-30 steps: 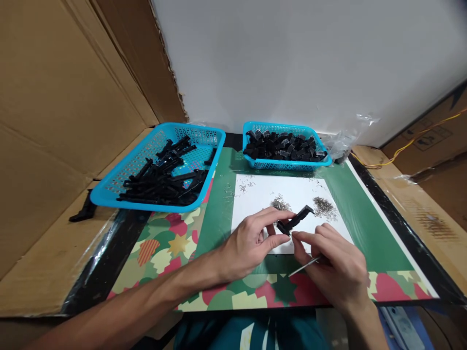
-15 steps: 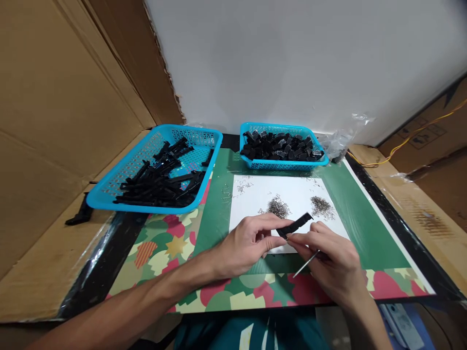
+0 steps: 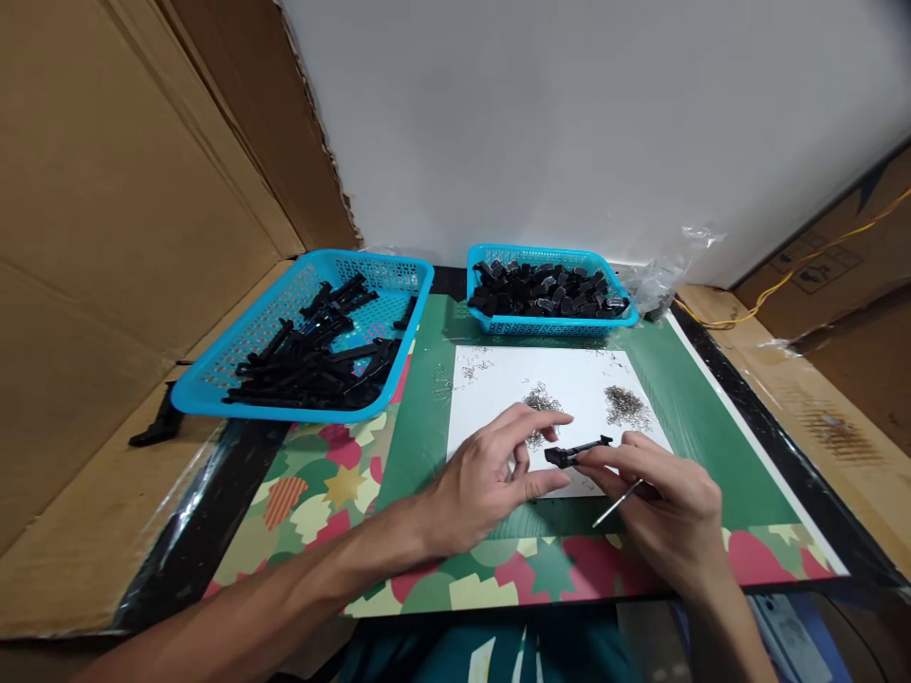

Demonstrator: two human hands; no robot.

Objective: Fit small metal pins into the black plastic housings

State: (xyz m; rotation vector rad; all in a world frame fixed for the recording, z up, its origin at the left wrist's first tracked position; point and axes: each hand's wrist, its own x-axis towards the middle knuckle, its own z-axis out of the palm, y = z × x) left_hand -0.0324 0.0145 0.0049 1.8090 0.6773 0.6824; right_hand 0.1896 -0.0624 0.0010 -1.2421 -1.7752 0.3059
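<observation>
My right hand [image 3: 659, 489] pinches a slim black plastic part [image 3: 569, 454] between thumb and fingertips, over the white sheet. A thin metal rod, perhaps a small screwdriver [image 3: 616, 504], is tucked in the same hand and points down to the left. My left hand [image 3: 491, 474] is open just left of the part, thumb and forefinger spread and apart from it. Behind the left fingers lies a pile of tiny bent metal wire pieces [image 3: 544, 400]. A second pile of small metal pieces [image 3: 624, 406] lies beyond my right hand.
A large blue basket [image 3: 242, 413] at the left holds long black parts. Behind the white sheet [image 3: 498, 365], a smaller blue basket [image 3: 551, 330] holds short black pieces. A clear plastic bag [image 3: 661, 280] sits beside it. One black part [image 3: 158, 422] lies outside the left basket. Cardboard [image 3: 92, 237] walls the left side.
My left hand has let go of the black part, and its fingers have spread. The part has turned in my right hand, which has shifted slightly right with the rod.
</observation>
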